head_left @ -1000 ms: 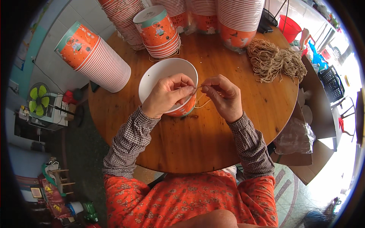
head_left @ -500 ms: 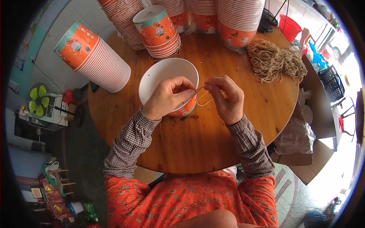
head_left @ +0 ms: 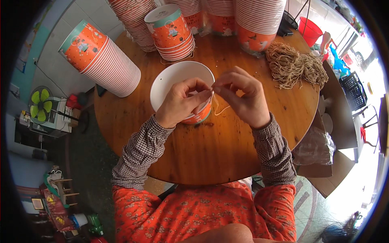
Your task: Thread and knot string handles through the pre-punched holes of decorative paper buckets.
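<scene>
A paper bucket (head_left: 166,87), white inside and orange outside with a small hole near its rim, stands tilted on the round wooden table (head_left: 194,158). At its right rim my left hand (head_left: 181,102) pinches a thin tan cord (head_left: 221,111). My right hand (head_left: 242,95) pinches the same cord, its fingertips meeting those of the left. A loose length of cord hangs below the fingers beside the bucket. Where the cord meets the bucket is hidden by my left hand.
Nested buckets (head_left: 109,60) lean at the left, and a shorter stack (head_left: 170,30) stands behind the bucket. More wrapped stacks (head_left: 257,24) line the back. A bundle of tan cords (head_left: 298,65) lies at the right; cardboard boxes (head_left: 336,117) stand beyond the table edge.
My fingertips have come together on the cord, the right hand turning inward. The short gap between the hands has closed, and the cord's loose end now hangs down.
</scene>
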The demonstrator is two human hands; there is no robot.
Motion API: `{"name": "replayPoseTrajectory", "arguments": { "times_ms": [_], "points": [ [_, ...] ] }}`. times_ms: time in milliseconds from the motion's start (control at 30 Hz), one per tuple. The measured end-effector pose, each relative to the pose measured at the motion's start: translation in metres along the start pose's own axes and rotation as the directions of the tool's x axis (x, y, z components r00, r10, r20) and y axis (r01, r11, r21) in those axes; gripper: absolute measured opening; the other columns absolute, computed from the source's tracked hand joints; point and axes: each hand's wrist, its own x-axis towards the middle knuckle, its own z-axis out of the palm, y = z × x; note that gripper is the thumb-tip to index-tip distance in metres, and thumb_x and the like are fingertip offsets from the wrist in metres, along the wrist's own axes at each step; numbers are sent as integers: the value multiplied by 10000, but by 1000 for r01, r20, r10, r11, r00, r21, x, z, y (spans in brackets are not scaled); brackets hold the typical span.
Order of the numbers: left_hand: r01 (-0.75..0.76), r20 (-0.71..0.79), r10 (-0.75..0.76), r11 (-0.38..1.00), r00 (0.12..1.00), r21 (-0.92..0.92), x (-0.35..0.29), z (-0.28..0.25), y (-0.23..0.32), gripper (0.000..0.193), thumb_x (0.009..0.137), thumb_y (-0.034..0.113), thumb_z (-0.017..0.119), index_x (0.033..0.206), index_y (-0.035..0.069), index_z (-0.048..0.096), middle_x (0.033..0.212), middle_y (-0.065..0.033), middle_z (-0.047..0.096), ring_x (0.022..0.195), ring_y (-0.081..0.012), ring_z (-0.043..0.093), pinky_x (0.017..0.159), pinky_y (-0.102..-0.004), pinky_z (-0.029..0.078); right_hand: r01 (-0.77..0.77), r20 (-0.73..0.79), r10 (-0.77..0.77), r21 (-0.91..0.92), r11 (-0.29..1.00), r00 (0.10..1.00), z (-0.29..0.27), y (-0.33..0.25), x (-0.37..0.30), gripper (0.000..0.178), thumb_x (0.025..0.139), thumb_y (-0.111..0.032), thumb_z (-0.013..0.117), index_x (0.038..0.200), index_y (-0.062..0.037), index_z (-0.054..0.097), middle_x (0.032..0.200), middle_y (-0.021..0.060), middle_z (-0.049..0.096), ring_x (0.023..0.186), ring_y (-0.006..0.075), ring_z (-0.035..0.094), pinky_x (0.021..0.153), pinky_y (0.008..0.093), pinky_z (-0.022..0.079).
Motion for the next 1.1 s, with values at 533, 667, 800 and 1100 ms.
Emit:
{"name": "replayPoseTrajectory", "arguments": {
  "times_ms": [533,667,800,1100],
  "points": [
    [-44,-78,41,998,996,-39,0,0,-5,74,915,65,598,937,-4,608,800,9,609,657,-30,525,585,-179,439,-39,105,38,2,999,994,3,-1,-4,68,813,-41,672,874,-19,652,847,66,606,718,165,616,612,266,481],
    [-57,-74,54,998,996,-38,0,-2,-7,73,920,57,587,946,-9,603,800,-1,608,639,-34,516,578,-182,434,-292,74,283,284,913,956,4,16,-8,85,883,-66,607,935,2,604,892,62,635,707,119,630,560,238,479],
    [-42,-61,42,999,997,3,1,0,-3,80,928,64,577,945,-12,598,790,-7,598,574,-35,502,523,-179,417,-486,210,445,501,716,871,-1,13,-7,131,977,-138,507,980,-9,531,821,48,630,609,64,598,448,190,455],
    [83,2,-83,997,997,9,2,-3,-4,114,940,83,566,938,-26,599,774,-4,598,549,-28,490,506,-183,410,-430,160,400,398,811,903,-8,22,-8,114,949,-115,566,933,-3,552,763,13,583,619,58,563,499,188,459]
  ]
}}
